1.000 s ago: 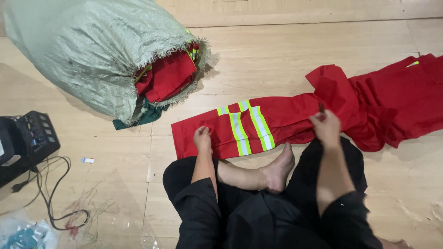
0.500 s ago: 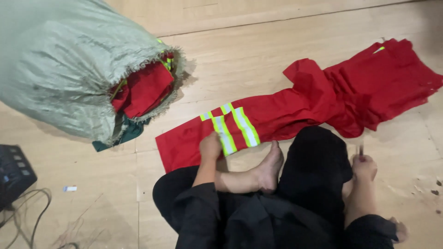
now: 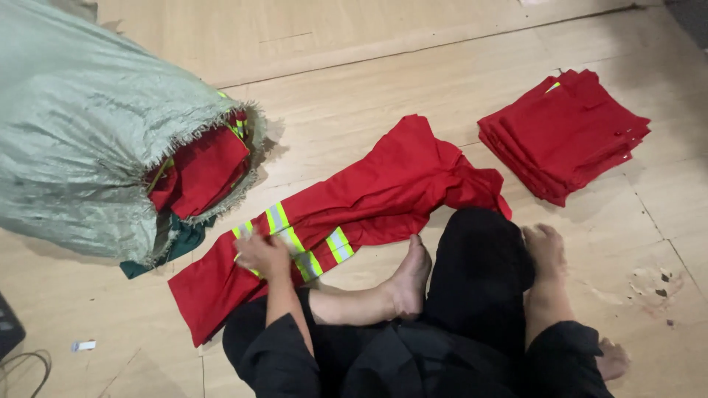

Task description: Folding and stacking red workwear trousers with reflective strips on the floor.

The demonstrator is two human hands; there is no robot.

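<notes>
Sack (image 3: 81, 140) at left, red cloth spilling from its mouth; folded red stack (image 3: 564, 133) at upper right; bare foot (image 3: 409, 276) between the hands. Left hand (image 3: 262, 254) pressed on red trousers (image 3: 346, 214) spread across the floor, by the reflective bands. Right hand (image 3: 544, 247) loosely curled, resting empty on black-clad knee.

Green sack (image 3: 88, 140) cut by left edge; red garments (image 3: 203, 173) inside mostly hidden.
</notes>
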